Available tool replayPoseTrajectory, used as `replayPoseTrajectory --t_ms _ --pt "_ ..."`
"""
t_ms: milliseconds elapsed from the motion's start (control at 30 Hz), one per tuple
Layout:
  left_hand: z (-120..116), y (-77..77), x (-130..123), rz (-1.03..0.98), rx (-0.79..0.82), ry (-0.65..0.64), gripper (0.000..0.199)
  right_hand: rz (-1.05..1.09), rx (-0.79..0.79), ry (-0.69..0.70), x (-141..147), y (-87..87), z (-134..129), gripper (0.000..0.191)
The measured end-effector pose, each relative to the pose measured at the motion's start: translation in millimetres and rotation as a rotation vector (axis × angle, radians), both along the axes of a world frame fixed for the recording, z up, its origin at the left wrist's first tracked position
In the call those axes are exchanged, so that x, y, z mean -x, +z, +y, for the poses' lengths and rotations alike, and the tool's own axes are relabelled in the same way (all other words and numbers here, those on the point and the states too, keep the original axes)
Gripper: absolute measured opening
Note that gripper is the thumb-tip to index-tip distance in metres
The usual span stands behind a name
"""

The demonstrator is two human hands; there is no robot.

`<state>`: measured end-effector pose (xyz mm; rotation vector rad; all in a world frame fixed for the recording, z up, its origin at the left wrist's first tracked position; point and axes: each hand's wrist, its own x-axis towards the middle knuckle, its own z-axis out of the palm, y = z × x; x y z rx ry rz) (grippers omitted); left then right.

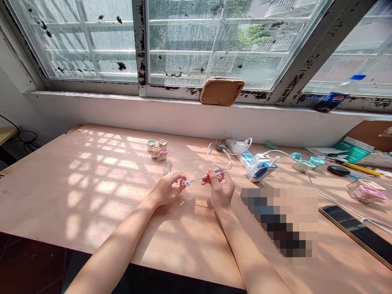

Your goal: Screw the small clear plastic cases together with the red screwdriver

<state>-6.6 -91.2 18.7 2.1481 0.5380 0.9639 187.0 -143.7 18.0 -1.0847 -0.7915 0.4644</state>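
Between the thumb and fingers of my left hand is a small pink plastic part. My right hand grips a screwdriver by its red and clear handle. The thin metal shaft points left, and its tip meets the pink part. Just beyond my left hand stands a small clear plastic container. Farther back sit several little clear containers with coloured tops, among them a green one and a pink one.
A power strip with white plugs and cables lies right of my hands, beside a blue-and-white carton. Farther right are a phone, a black mouse, a yellow tool and pink-topped containers. A cola bottle leans on the sill.
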Motion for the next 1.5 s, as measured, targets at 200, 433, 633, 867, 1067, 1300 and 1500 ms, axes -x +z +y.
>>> replayPoseTrajectory --t_ms 200,433,633,867,1067,1300,1500 --pt "-1 4.4 0 0.001 -0.058 -0.010 0.015 0.011 -0.021 -0.005 4 3.9 -2 0.045" --pt "-1 6.4 0 0.014 -0.058 0.005 0.013 0.007 -0.026 0.003 5 3.0 -3 0.044" --pt "3 1.5 -1 -0.004 -0.102 0.018 0.013 0.019 -0.026 0.035 6 3.4 -2 0.046" --pt "6 1.3 1 -0.032 -0.101 0.043 0.008 0.047 -0.037 0.064 7 5.4 -3 0.048" --pt "6 3.4 2 -0.041 -0.097 0.045 0.007 0.056 -0.030 0.089 8 5.6 -4 0.047" --pt "14 2.9 5 -0.102 -0.066 0.143 0.005 0.139 -0.048 0.085 5 4.0 -3 0.049" --pt "24 -0.1 11 -0.226 0.078 0.247 0.010 0.097 0.063 0.147 1 -4.9 -1 0.050"
